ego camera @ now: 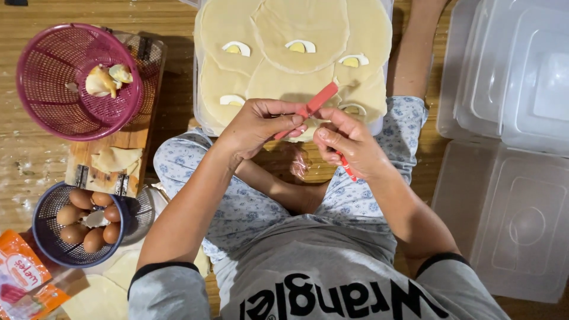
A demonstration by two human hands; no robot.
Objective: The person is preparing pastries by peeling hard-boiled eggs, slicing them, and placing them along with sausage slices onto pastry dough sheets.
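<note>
My left hand (261, 124) and my right hand (349, 145) meet over my lap, both pinching a thin red stick-like piece (317, 101) that slants up to the right. A second red end (347, 169) shows under my right palm; whether it is the same piece I cannot tell. Just beyond the hands stands a clear tray (200, 89) of round pale dough sheets (296, 35), each with a slice of boiled egg (300, 46). A crumpled clear wrapper (299, 163) lies on my leg below the hands.
On the left, a pink basket (41, 77) with egg scraps rests on a wooden board (118, 142) holding dough pieces. A blue basket (47, 231) holds several brown eggs. An orange packet (21, 275) lies bottom left. Clear plastic containers and lids (510, 118) are stacked at right.
</note>
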